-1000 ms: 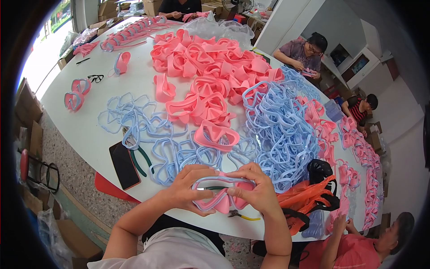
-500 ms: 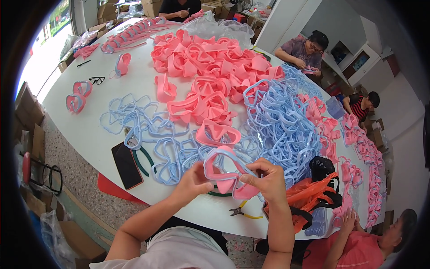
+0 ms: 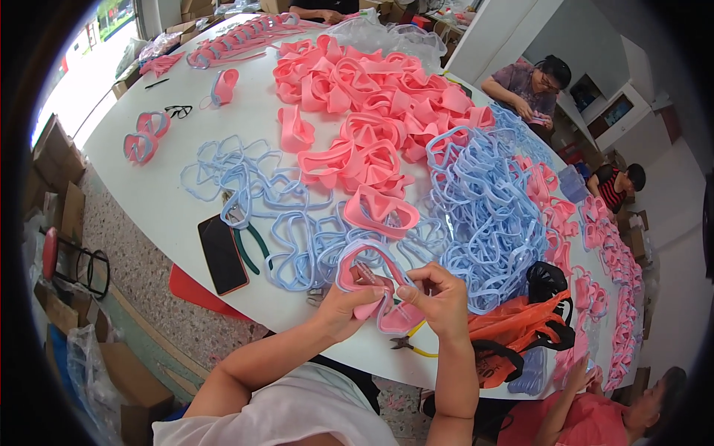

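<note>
Between my hands, above the near edge of the table, is a pink swim mask skirt with a light blue frame around its rim. My left hand pinches its left side near the nose pocket, fingers partly inside the opening. On the right, my right hand grips the rim between thumb and fingers. Just beyond lies another pink mask skirt without a blue frame. Loose light blue frames are spread to its left. Yellow-handled cutters lie under my hands, partly covered by my right wrist.
Pink skirts and blue frames form big heaps on the white table. A phone and a green-handled tool lie left; an orange bag sits right. Several people work around the table, one close at right.
My left hand has moved in from the mask's outer edge and now pinches it near the nose pocket. The mask has tilted. The whole view has shifted, so the table sits further right.
</note>
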Action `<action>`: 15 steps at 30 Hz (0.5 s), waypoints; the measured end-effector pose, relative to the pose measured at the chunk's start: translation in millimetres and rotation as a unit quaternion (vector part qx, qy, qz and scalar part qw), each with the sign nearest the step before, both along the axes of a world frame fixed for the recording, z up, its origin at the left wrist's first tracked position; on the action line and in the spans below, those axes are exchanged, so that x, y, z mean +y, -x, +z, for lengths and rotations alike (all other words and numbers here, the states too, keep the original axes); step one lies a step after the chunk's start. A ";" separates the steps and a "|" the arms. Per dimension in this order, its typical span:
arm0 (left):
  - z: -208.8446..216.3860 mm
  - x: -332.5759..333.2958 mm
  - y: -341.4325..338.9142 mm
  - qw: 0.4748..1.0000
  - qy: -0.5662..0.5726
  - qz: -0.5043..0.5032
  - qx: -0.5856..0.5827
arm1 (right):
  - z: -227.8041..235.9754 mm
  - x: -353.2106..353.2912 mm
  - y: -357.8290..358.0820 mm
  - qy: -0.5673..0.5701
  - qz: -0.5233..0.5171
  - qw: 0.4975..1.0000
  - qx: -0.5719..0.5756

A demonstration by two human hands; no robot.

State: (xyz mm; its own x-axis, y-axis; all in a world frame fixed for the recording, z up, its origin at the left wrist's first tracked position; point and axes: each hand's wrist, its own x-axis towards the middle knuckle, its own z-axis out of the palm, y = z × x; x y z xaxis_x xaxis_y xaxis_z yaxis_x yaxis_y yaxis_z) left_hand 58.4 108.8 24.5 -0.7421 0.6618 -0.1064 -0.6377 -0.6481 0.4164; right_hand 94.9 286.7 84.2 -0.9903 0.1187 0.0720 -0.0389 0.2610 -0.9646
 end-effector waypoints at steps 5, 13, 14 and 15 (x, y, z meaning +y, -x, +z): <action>6.3 -6.2 -6.6 0.998 0.058 0.036 -0.009 | -12.0 -3.3 0.9 0.031 0.013 0.999 -0.003; 16.1 -9.5 4.5 0.993 0.083 0.065 -0.056 | -23.4 -3.3 -10.8 0.049 -0.004 0.998 0.027; 17.1 -11.3 6.0 0.993 0.085 0.058 -0.059 | -24.4 -3.8 -13.9 0.049 -0.002 0.998 0.027; 15.1 -11.6 6.9 0.993 0.085 0.061 -0.059 | -24.6 -4.7 -16.7 0.075 -0.005 0.997 0.013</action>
State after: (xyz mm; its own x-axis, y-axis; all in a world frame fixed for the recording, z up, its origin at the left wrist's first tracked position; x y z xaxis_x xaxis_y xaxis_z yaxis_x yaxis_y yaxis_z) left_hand 51.5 97.2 39.7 -0.7909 0.5330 -0.3006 -0.6102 -0.6497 0.4534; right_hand 111.6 282.1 59.5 -0.9871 0.1393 0.0790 -0.0631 0.1146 -0.9914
